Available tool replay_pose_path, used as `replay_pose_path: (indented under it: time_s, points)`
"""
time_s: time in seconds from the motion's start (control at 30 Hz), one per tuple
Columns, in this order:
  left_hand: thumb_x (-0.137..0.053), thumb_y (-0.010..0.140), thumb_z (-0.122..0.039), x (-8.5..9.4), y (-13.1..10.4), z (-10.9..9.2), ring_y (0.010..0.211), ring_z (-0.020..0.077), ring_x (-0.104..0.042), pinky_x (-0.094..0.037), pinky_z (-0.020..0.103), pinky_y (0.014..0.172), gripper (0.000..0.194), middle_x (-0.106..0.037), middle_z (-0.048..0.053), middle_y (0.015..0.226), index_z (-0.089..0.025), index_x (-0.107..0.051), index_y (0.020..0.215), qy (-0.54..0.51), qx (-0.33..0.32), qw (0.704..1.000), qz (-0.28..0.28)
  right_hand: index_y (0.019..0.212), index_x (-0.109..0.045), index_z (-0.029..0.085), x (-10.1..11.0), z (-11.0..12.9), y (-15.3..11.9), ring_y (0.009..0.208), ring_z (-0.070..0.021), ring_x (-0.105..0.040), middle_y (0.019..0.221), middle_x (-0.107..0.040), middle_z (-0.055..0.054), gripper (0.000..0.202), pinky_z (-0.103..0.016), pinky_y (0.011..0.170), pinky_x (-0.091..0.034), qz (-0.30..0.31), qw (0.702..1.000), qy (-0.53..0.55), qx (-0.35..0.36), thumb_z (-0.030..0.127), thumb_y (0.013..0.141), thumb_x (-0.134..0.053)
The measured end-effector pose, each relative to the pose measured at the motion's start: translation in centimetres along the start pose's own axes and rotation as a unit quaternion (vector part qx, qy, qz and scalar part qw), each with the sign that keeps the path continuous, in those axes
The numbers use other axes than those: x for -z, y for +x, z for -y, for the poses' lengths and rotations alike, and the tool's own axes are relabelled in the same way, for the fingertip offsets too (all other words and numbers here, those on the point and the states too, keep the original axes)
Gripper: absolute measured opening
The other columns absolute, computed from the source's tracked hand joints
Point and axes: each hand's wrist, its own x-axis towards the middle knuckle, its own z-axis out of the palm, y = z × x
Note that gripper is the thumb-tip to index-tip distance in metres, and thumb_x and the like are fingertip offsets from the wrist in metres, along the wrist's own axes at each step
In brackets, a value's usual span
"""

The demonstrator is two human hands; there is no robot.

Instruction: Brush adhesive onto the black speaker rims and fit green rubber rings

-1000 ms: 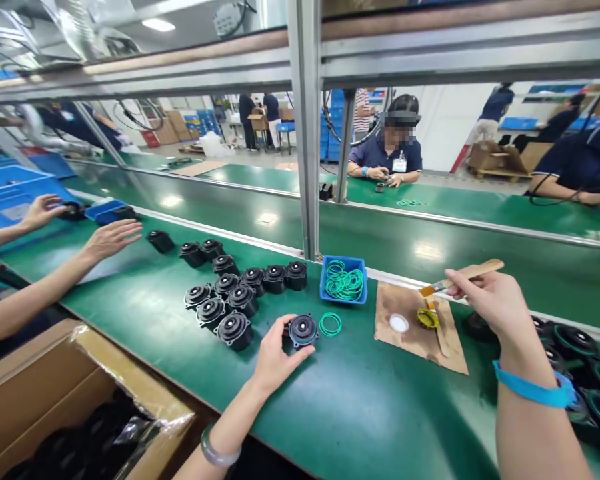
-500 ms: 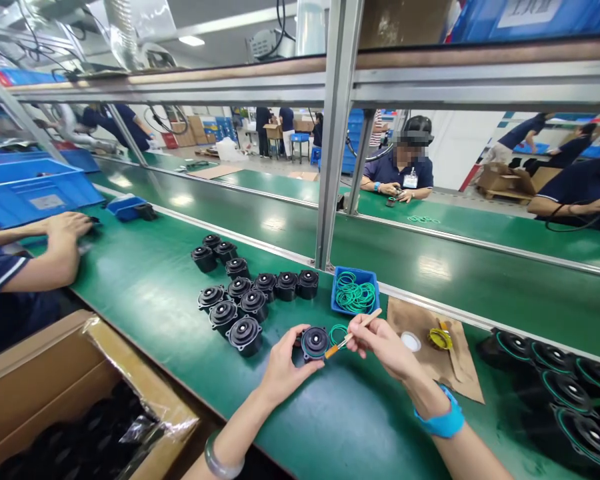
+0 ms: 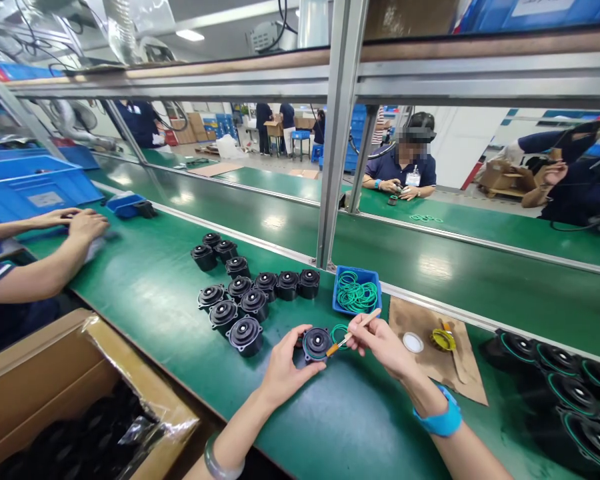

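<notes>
My left hand (image 3: 289, 365) grips a round black motor housing (image 3: 317, 344) with a stepped top and a pale centre. A small brush (image 3: 355, 331) with a wooden handle is pinched in my right hand (image 3: 377, 343). Its orange-brown bristles touch or nearly touch the right edge of the housing's rim. Green rubber rings (image 3: 339, 335) lie on the table just behind the brush. Behind them stands a blue bin (image 3: 334, 297) of green rings. On brown cardboard (image 3: 400, 313) to the right sit a yellow pot (image 3: 443, 339) and a white lid (image 3: 413, 343).
Several black housings (image 3: 245, 333) stand left of centre. More housings with green rings (image 3: 573, 393) sit at the right. An open carton (image 3: 40, 347) is at lower left. A metal post (image 3: 333, 167) rises behind the table. A co-worker's hands (image 3: 83, 223) work at the left.
My hands hold almost the same pose, the brush still at the housing's rim. At the left, the co-worker's hands have moved slightly right. People in the background have shifted.
</notes>
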Motion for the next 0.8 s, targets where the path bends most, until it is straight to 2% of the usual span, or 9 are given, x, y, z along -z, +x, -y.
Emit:
replay_pose_path:
  time_s: [0.3, 0.5, 0.63, 0.8]
  points:
    - [-0.084, 0.066, -0.018, 0.1, 0.0, 0.0, 0.101, 0.0234, -0.073, -0.059, 0.038, 0.091, 0.061, -0.075, 0.005, 0.114, -0.023, -0.057, 0.120, 0.004, -0.016, 1.000, 0.008, 0.075, -0.057, 0.020, 0.1, 0.3, 0.6, 0.061, -0.0167, -0.060, 0.067, -0.065, -0.002, 0.055, -0.027, 0.052, -0.044, -0.053, 0.997, -0.042, 0.045, 0.073, 0.072, -0.069]
    - [-0.088, 0.062, -0.019, 0.2, -0.4, -0.1, 0.098, 0.0245, -0.074, -0.061, 0.039, 0.088, 0.064, -0.075, 0.006, 0.111, -0.023, -0.059, 0.119, 0.025, -0.058, 0.998, -0.015, 0.076, -0.054, 0.022, -0.3, 1.0, 0.0, 0.058, -0.0193, -0.062, 0.063, -0.067, -0.003, 0.054, -0.029, 0.050, -0.045, -0.098, 0.990, -0.067, 0.077, 0.076, 0.075, -0.063]
    - [-0.088, 0.065, -0.025, 0.0, -0.8, 0.0, 0.100, 0.0246, -0.073, -0.061, 0.039, 0.087, 0.061, -0.074, 0.007, 0.111, -0.024, -0.058, 0.118, 0.037, -0.112, 0.992, -0.037, 0.071, -0.055, 0.023, -0.6, 1.6, -1.0, 0.054, -0.0192, -0.060, 0.061, -0.066, -0.003, 0.047, -0.030, 0.054, -0.045, -0.126, 0.982, -0.098, 0.100, 0.068, 0.082, -0.062]
    - [-0.082, 0.075, -0.028, -0.1, -0.8, 0.1, 0.102, 0.0261, -0.071, -0.060, 0.043, 0.087, 0.046, -0.074, 0.010, 0.110, -0.024, -0.057, 0.114, 0.052, -0.175, 0.981, -0.070, 0.068, -0.058, 0.023, -1.2, 1.9, -2.0, 0.055, -0.0220, -0.064, 0.061, -0.068, -0.004, 0.038, -0.032, 0.057, -0.045, -0.140, 0.958, -0.223, 0.116, 0.055, 0.091, -0.056]
